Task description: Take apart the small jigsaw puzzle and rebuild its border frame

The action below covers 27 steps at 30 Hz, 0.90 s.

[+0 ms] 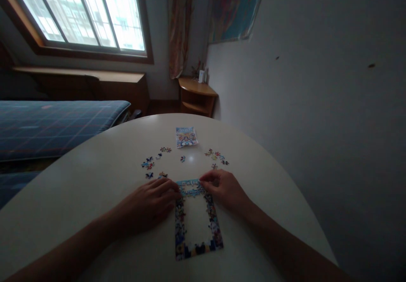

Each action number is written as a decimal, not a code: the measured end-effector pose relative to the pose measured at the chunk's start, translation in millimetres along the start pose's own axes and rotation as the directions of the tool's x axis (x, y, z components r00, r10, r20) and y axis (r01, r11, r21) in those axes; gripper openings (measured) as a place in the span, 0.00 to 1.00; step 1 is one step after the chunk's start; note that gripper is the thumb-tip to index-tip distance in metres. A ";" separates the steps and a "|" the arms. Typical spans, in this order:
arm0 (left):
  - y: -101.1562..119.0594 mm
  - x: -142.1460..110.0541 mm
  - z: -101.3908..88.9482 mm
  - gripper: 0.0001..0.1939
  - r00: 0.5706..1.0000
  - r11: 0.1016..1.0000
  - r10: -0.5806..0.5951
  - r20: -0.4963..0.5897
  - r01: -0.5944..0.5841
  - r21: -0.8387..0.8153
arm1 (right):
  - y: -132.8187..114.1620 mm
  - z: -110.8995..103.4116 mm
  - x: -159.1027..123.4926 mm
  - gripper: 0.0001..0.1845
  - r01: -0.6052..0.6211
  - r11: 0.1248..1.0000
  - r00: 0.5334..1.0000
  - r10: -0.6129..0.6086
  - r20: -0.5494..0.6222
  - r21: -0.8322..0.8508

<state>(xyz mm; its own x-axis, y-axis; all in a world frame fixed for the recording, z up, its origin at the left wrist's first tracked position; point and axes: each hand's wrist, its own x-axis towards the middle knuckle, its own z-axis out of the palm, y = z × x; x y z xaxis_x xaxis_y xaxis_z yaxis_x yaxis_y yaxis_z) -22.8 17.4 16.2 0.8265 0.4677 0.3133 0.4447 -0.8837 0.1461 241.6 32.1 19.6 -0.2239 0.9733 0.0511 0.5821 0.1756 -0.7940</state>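
A partly joined jigsaw puzzle (180, 235) lies flat on the table, its border forming a tall rectangle around a bare middle. Blue and white pieces make up its top rows, where a small gap shows. My left hand (158, 197) rests palm down along the upper left edge, fingers stretched out and touching it. At the upper right corner, my right hand (226, 189) pinches with thumb and index finger on a puzzle piece, mostly hidden by the fingertips. Loose puzzle pieces (149, 163) are scattered beyond my left hand, and more loose pieces (215, 155) lie beyond my right.
A small printed picture sheet (186, 137) lies past the pieces on the round white table (127, 146). One lone piece (182, 158) sits between the two groups. A bed with a plaid cover (57, 125) stands left, a wall (317, 104) right, and a corner shelf (198, 88) behind.
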 end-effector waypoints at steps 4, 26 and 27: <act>0.1 0.0 0.2 0.13 1.000 1.000 -0.002 -0.014 0.002 0.009 | -2.6 -0.8 -1.0 0.06 0.035 0.992 0.998 -0.041 -0.041 -0.125; 1.1 -0.8 -1.2 0.14 1.000 1.000 -0.018 -0.004 0.018 0.001 | -8.2 -25.0 -3.6 0.13 0.370 0.832 0.929 -0.336 0.155 -0.414; 1.2 -0.8 -1.3 0.14 1.000 1.000 -0.019 0.001 0.019 0.003 | -8.4 -31.2 -3.8 0.14 0.359 0.837 0.933 -0.329 0.145 -0.412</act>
<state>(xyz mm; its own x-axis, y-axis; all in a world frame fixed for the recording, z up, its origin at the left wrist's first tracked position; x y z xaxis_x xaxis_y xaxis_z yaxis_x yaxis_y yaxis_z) -23.3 15.9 17.4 0.8181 0.4847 0.3094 0.4614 -0.8744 0.1497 261.9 31.6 44.9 -0.5135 0.8291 0.2212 0.7293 0.5575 -0.3965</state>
